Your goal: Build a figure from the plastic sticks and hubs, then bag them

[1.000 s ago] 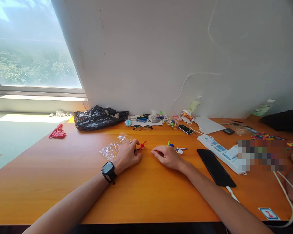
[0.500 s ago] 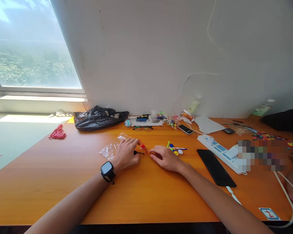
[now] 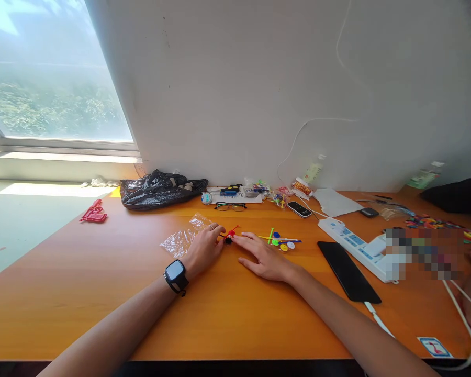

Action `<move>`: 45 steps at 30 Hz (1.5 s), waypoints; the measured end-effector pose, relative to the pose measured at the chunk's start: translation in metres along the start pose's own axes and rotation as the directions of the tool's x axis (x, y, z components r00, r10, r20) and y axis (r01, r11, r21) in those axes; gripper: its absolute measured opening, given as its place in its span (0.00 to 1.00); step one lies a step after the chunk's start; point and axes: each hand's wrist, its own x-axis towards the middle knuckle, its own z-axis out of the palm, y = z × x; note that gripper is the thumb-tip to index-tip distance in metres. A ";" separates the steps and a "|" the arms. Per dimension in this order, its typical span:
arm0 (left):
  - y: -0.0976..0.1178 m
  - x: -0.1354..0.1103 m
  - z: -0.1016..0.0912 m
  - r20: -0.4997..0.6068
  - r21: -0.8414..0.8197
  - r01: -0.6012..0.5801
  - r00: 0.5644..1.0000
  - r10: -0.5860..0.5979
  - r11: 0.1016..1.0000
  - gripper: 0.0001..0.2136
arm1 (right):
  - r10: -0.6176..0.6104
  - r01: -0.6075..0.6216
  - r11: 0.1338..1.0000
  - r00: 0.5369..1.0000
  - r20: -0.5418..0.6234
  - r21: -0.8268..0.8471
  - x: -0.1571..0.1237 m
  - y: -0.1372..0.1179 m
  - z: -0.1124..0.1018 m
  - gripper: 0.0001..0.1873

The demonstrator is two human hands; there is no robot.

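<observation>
Small plastic pieces lie between my hands on the wooden table: a red piece [image 3: 232, 233] with thin stick-like parts and a black disc [image 3: 228, 241] just in front of it. My left hand [image 3: 205, 245], with a watch on its wrist, rests beside them, fingers bent and a little apart; its fingertips are close to the red and black pieces. From the right, my right hand [image 3: 262, 257] reaches in with fingers stretched out and thumb apart, its fingertips touching or almost touching these pieces. A clear plastic bag [image 3: 175, 243] lies partly behind my left hand.
Colourful discs and sticks [image 3: 284, 247] lie right of my right hand. Farther right are a black phone [image 3: 349, 271] on a cable and a white power strip [image 3: 353, 243]. A black bag [image 3: 157, 191], glasses [image 3: 230, 207] and a red plastic item [image 3: 94, 212] lie farther back.
My right hand has moved left to the pieces, and its fingers have straightened. The black piece has shifted right or turned, with its disc now beside the red one.
</observation>
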 end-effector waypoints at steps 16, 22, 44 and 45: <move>0.024 -0.005 -0.013 0.165 -0.044 0.089 0.983 -0.081 0.995 0.13 | 0.252 -0.301 0.939 0.930 -0.268 -0.164 -0.006 0.043 -0.063 0.19; 0.015 -0.004 -0.008 0.166 -0.065 0.089 0.983 -0.077 0.994 0.16 | 0.378 -0.384 0.915 0.923 -0.072 -0.126 -0.018 0.065 -0.067 0.44; 0.005 -0.001 0.002 0.053 -0.052 0.093 0.995 -0.091 0.994 0.07 | 0.326 -0.326 0.933 0.945 0.022 0.155 -0.019 0.058 -0.088 0.12; 0.004 -0.001 0.003 0.051 -0.051 0.071 0.996 -0.068 0.996 0.08 | 0.327 -0.324 0.935 0.945 0.002 0.146 -0.019 0.058 -0.086 0.12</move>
